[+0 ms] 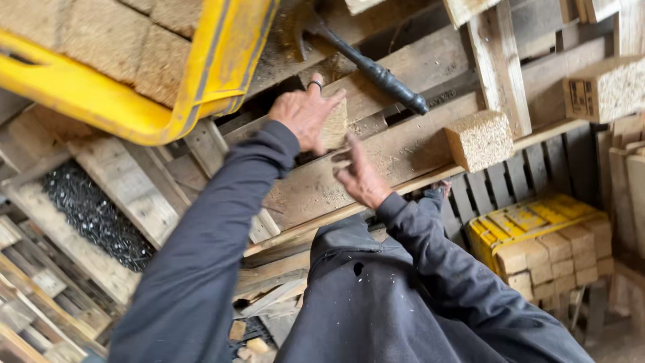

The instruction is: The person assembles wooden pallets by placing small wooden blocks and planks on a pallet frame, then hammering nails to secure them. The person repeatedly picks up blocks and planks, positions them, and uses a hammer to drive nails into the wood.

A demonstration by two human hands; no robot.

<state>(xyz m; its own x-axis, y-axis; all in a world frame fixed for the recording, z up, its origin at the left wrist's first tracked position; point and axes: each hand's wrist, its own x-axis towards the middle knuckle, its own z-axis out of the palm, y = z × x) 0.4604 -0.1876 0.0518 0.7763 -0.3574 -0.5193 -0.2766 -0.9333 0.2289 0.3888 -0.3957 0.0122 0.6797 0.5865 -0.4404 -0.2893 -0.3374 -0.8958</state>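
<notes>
Pallet boards [416,144] run across the work surface, tilted in view because the head camera is canted. Left hand [306,117], a ring on one finger, is wrapped over a pressed-chip block [334,124] and closed on it, pressing it down against the plank, seemingly to seat and steady it. Right hand [361,178] rests just beside that block on the same plank, fingers loosely spread and flat to the wood, holding nothing that can be seen; it looks like a brace or a guide for alignment. One black-handled hammer [369,67] lies on the boards just above the hands, within reach, its head partly under the yellow rim. Two more loose blocks sit on the planks: one [478,139] to the right of the hands, another [603,87] at the right edge. Yellow crates, two counted: one [215,74] overhanging the top left with blocks inside, one [494,232] lower right, stacked full of blocks, too many to count reliably. One heap of dark nails [94,218] lies at left between slats. Offcuts [245,336] are scattered on the floor below.
</notes>
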